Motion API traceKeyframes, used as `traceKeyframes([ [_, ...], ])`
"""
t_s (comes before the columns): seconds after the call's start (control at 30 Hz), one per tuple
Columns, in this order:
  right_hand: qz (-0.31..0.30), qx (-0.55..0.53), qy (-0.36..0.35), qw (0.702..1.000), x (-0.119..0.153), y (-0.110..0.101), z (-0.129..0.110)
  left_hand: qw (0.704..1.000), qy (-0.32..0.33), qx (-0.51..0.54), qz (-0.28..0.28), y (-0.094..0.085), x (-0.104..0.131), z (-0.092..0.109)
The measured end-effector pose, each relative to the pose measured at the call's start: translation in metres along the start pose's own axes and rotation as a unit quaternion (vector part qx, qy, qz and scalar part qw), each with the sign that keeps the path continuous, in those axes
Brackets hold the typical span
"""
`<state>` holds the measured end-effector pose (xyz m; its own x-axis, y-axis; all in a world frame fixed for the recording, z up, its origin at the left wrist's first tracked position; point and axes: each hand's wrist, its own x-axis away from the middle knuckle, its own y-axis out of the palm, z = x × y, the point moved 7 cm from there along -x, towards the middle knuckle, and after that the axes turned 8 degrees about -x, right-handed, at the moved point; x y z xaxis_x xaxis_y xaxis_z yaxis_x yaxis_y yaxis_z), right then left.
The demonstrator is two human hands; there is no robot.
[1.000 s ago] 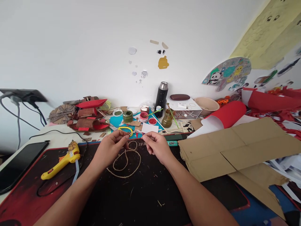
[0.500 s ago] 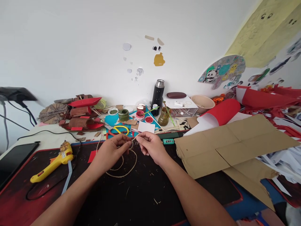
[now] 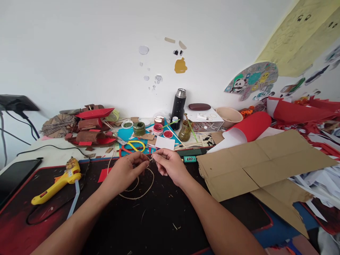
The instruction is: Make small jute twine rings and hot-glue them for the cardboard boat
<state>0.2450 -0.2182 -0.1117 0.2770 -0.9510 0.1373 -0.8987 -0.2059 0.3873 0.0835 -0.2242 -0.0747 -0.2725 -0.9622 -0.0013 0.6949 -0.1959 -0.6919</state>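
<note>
A thin tan string (image 3: 148, 191) runs between my two hands and hangs in loops over the black mat (image 3: 148, 226). My left hand (image 3: 129, 171) is closed, its thumb and fingertips pinching the string. Close beside it, my right hand (image 3: 168, 164) pinches the string's end between thumb and index finger. Only a small gap separates the fingertips of both hands. Just beyond them lie yellow-handled scissors (image 3: 136, 145) and a white card (image 3: 165, 143). A red paper piece (image 3: 105, 175) rests left of my left hand.
A yellow glue gun (image 3: 58, 182) lies at left, near a phone (image 3: 18, 177). Paint jars (image 3: 139, 129), a black thermos (image 3: 178, 104) and brown model boats (image 3: 91, 138) stand along the wall. Cardboard sheets (image 3: 239, 170) cover the right, by a red paper roll (image 3: 252, 127).
My right fingertips have shifted slightly left, closer to my left hand, with the string still pinched. The view has tilted a little.
</note>
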Motion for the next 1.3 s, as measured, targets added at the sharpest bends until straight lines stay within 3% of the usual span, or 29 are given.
traceKeyframes([
  [0.43, -0.058, 0.020, 0.067, 0.996, 0.004, 0.006, 0.010, 0.997, -0.001, -0.076, 0.020, -0.013, -0.003, -0.004],
  [0.97, -0.086, 0.110, 0.060, 0.988, 0.007, 0.008, 0.011, 0.996, 0.066, -0.054, 0.012, -0.016, 0.000, 0.007],
  [1.3, -0.057, 0.100, 0.052, 0.992, 0.005, 0.005, 0.009, 0.995, 0.062, -0.078, 0.018, -0.016, 0.000, 0.007],
])
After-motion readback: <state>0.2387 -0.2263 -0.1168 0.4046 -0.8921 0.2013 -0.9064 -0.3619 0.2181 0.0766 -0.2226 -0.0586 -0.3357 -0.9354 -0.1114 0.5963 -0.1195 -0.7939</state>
